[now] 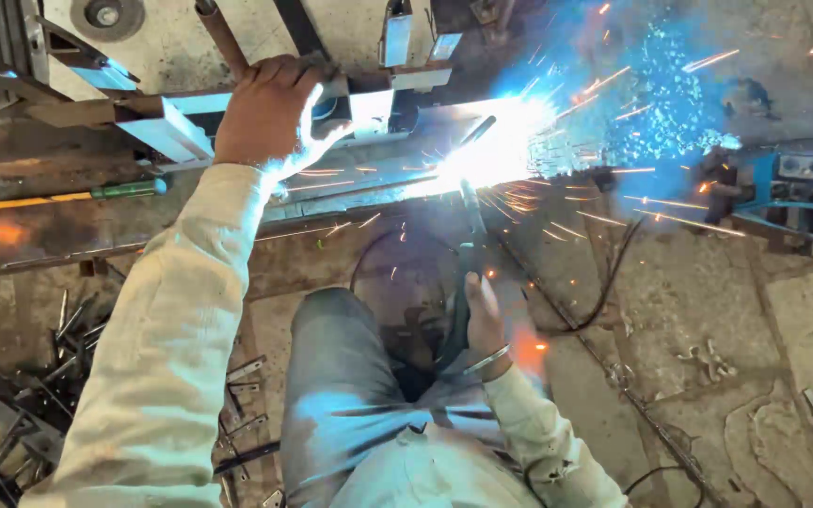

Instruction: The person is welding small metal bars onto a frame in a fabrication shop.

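At upper left our left hand (265, 108) grips the steel frame (181, 118). Lower centre, our right hand (484, 325) wraps the electrode holder (468, 254), arc (491, 150) blazing mid-frame. The weld is underway; glare hides how much seam, perhaps most, remains.

A rough concrete floor (698, 282) carries everything. Metal scraps (39, 395) lie at one side. A blue welding machine (797, 188) sits opposite, beside black cables (613, 273).

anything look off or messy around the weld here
Yes: metal offcuts lie strewn on the floor beside the left sleeve, and sparks fly rightward. The bare left hand grips the frame near the arc.
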